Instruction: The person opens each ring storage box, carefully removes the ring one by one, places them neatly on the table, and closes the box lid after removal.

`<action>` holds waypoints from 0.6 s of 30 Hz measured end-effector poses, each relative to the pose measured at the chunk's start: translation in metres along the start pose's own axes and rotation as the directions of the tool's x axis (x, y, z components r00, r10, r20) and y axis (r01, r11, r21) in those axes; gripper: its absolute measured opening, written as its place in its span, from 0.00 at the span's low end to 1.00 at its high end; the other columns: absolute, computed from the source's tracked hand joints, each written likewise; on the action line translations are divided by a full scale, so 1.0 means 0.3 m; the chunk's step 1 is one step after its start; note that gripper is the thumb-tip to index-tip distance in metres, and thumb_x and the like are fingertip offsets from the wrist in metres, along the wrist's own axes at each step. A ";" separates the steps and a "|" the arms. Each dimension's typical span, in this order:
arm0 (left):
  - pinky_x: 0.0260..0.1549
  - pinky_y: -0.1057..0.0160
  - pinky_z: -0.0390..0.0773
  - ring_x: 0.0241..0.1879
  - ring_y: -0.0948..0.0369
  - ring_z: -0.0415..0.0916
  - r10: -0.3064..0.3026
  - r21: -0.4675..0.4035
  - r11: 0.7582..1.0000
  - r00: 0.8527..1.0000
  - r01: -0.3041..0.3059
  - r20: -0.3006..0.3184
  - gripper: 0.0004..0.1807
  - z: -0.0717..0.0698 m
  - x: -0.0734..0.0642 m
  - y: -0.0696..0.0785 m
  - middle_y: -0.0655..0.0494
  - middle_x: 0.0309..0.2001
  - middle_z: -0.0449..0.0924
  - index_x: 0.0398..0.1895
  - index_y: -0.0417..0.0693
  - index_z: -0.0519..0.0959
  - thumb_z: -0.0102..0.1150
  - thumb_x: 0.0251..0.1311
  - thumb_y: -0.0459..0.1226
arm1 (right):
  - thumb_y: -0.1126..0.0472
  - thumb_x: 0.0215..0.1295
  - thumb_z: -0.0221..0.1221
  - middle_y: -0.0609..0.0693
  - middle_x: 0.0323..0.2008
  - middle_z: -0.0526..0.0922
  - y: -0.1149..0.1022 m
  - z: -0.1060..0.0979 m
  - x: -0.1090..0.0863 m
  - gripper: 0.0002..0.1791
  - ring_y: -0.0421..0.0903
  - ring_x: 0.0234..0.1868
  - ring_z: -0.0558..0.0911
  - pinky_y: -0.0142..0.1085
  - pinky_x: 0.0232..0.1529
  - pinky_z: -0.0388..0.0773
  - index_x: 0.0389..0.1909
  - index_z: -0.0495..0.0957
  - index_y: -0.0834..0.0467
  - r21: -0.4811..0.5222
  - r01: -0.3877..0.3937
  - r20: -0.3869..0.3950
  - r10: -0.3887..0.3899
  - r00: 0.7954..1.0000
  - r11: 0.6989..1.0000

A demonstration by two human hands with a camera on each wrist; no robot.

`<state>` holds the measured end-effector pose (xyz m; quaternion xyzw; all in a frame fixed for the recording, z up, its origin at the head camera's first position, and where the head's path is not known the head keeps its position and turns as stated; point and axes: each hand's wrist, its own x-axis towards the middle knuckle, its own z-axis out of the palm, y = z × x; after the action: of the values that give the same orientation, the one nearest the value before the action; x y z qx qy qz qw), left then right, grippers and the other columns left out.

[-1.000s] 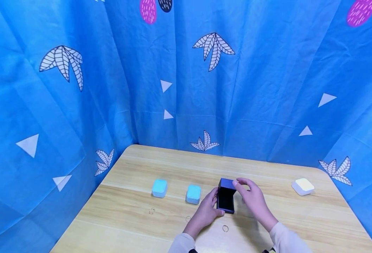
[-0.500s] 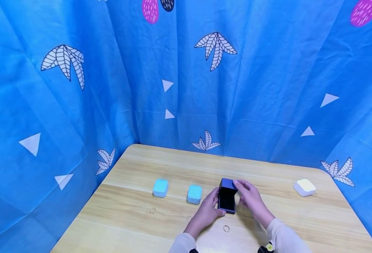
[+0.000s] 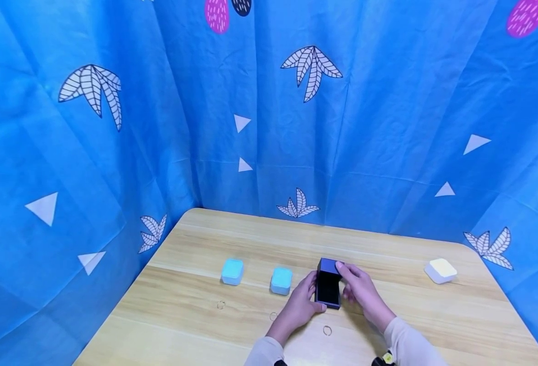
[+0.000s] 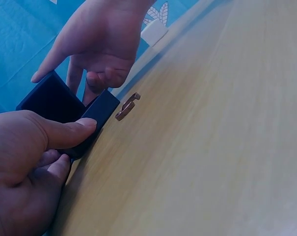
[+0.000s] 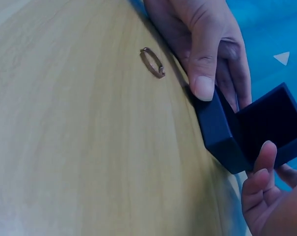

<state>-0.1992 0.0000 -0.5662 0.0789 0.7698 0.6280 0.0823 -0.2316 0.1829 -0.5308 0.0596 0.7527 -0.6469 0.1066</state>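
A dark blue ring box [image 3: 328, 291] stands on the table with its lid raised and its black inside showing. My left hand [image 3: 297, 306] grips the base, its thumb [image 5: 204, 87] on the front edge and the fingers along the left side. At the lid's right edge, my right hand [image 3: 364, 291] holds the lid [image 3: 329, 265] with its thumb on top; other fingers are curled beside the box in the right wrist view. A thin gold-coloured ring [image 3: 326, 330] lies just in front of the box, and looks like an open band [image 4: 127, 107] in the left wrist view.
Two light blue boxes [image 3: 231, 272] stand closed to the left of the ring box. A white box [image 3: 440, 270] sits at the far right. Two more thin rings [image 3: 220, 305] lie on the left part of the wooden table [image 3: 168, 325]. A blue patterned curtain [image 3: 378, 127] hangs behind.
My right hand has drawn slightly down and closer to the box, its fingers curling in beside it. The left hand, ring box and rings stay in place; the view has shifted slightly.
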 end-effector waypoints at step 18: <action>0.62 0.64 0.67 0.67 0.53 0.62 0.027 0.003 1.000 1.000 -0.027 0.010 0.50 -0.002 0.004 -0.003 0.47 0.70 0.60 0.73 0.45 0.54 0.67 0.45 0.21 | 0.37 0.59 0.60 0.52 0.22 0.73 0.022 0.019 -0.021 0.42 0.46 0.21 0.74 0.33 0.20 0.72 0.67 0.65 0.59 -0.016 0.042 -0.034 -0.043 0.999 0.999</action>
<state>-0.2004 -0.0005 -0.5669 0.0924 0.7692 0.6275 0.0776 -0.2234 0.1786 -0.5363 0.0537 0.7605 -0.6421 0.0805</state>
